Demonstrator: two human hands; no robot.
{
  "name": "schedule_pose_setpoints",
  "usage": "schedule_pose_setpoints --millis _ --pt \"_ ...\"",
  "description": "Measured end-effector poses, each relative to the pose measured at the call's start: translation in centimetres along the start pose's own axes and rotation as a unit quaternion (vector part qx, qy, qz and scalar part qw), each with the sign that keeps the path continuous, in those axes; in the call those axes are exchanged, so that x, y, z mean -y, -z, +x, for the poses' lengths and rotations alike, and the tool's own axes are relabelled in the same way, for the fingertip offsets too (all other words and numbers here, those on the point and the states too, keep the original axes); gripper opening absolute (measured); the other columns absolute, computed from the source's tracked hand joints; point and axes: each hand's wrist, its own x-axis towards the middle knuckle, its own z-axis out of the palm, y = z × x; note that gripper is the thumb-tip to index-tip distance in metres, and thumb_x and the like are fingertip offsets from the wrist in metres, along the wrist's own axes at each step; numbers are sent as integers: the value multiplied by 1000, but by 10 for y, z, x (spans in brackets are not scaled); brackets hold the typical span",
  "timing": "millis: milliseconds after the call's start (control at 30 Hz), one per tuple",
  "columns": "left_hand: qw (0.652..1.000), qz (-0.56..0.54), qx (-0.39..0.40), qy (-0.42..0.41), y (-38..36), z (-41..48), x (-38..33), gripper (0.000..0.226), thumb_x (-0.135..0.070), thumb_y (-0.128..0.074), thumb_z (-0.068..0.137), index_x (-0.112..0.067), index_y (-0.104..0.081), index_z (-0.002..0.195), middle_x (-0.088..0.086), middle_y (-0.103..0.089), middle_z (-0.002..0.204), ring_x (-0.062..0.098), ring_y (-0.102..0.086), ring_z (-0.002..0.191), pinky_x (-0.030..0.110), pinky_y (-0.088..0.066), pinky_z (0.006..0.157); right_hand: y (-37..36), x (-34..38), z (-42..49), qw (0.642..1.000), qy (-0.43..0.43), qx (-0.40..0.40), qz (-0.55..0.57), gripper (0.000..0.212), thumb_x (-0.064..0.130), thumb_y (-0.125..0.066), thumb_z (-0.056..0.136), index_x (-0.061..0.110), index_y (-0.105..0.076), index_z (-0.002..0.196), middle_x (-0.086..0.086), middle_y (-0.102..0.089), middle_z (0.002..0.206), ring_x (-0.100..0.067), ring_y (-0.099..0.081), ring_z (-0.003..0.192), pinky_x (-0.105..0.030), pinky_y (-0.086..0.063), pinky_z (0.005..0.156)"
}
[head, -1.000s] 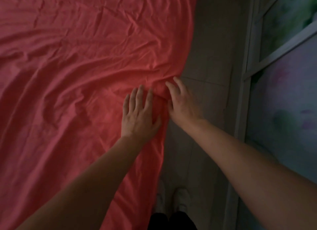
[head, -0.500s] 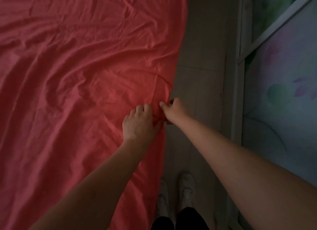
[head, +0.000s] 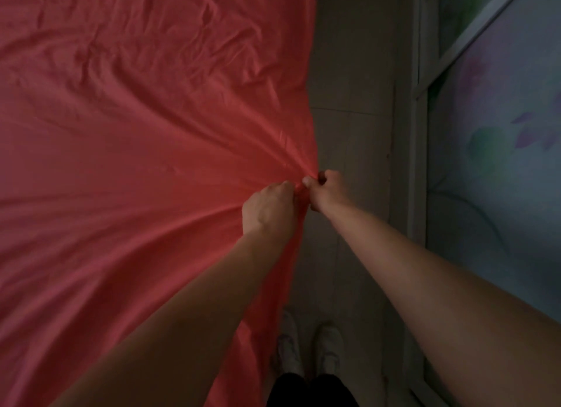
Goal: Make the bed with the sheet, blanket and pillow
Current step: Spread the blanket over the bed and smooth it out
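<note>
A red sheet covers the bed and fills the left two thirds of the head view. Its right edge hangs over the bed's side. My left hand grips a bunch of the sheet at that edge, fingers curled into the cloth. Right beside it, my right hand pinches the same edge. Taut folds fan out across the sheet from the two hands. No blanket or pillow is in view.
A narrow strip of pale tiled floor runs between the bed and a wardrobe with flower-printed sliding doors on the right. My feet in white shoes stand on the floor close to the bed.
Both hands went from lying flat on the sheet to gripping its edge. They have drawn the cloth toward the bed's side, and the loose wrinkles have turned into taut folds.
</note>
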Motion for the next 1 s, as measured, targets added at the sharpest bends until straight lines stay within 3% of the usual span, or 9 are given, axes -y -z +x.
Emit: schedule_pose_setpoints --millis 133,267,400,533,633,700,900,933,1000 --pt "999 -6 7 45 -2 -5 0 31 -44 -46 98 -18 -61 102 8 -68 109 35 -64 101 36 -39 71 1 -5 -12 1000 11 -16 -16 30 34 -66 93 9 -64 110 -16 -70 112 -33 -67 105 -40 -52 93" --pt "997 -11 -23 67 5 -27 10 34 -51 -53 95 -20 -56 108 5 -64 111 33 -63 102 37 -41 71 -10 -4 -34 1000 10 0 -27 57 43 -68 91 6 -51 131 -15 -62 129 -31 -58 122 -33 -43 96" --pt "995 -34 -69 62 8 -52 21 32 -50 -45 98 -18 -51 101 6 -63 105 33 -62 98 38 -39 68 -20 -5 -61 1000 13 3 -7 54 42 -69 90 5 -53 125 -16 -66 122 -32 -61 118 -35 -44 95" --pt "994 -43 -63 77 3 -82 33 26 -44 -56 94 -19 -53 102 3 -61 105 32 -62 98 41 -46 71 -31 -21 -85 1000 9 20 -4 41 39 -63 94 4 -63 115 -18 -69 116 -34 -64 112 -34 -47 86" --pt "995 -40 -47 80 -7 -116 44 30 -47 -58 92 -19 -53 102 4 -61 107 32 -62 100 41 -49 74 -46 -50 -107 999 -14 48 -12 41 40 -58 94 5 -65 115 -20 -71 112 -39 -68 103 -44 -56 88" --pt "996 -29 -35 81 -16 -139 52 34 -50 -58 91 -19 -53 104 4 -60 109 32 -61 101 41 -48 74 -59 -70 -123 998 -26 61 4 52 47 -57 87 4 -65 115 -21 -70 114 -40 -68 104 -50 -56 90" --pt "993 -40 -54 93 -47 -205 79 40 -55 -61 87 -20 -51 101 2 -54 106 29 -60 98 40 -50 71 -102 -126 -165 993 -51 98 49 86 64 -46 62 4 -63 121 -22 -68 120 -40 -66 111 -53 -54 95" --pt "993 -38 -59 93 -51 -212 81 44 -59 -62 85 -20 -50 102 2 -54 106 28 -59 98 41 -51 73 -100 -124 -177 991 -67 95 71 85 65 -48 64 5 -63 123 -20 -68 121 -38 -66 112 -52 -55 96" --pt "993 -25 -60 100 -59 -229 85 55 -66 -63 80 -20 -50 106 2 -55 109 27 -59 101 41 -51 76 -106 -131 -192 989 -67 74 105 62 51 -57 84 4 -63 125 -19 -68 122 -34 -66 112 -51 -55 96"
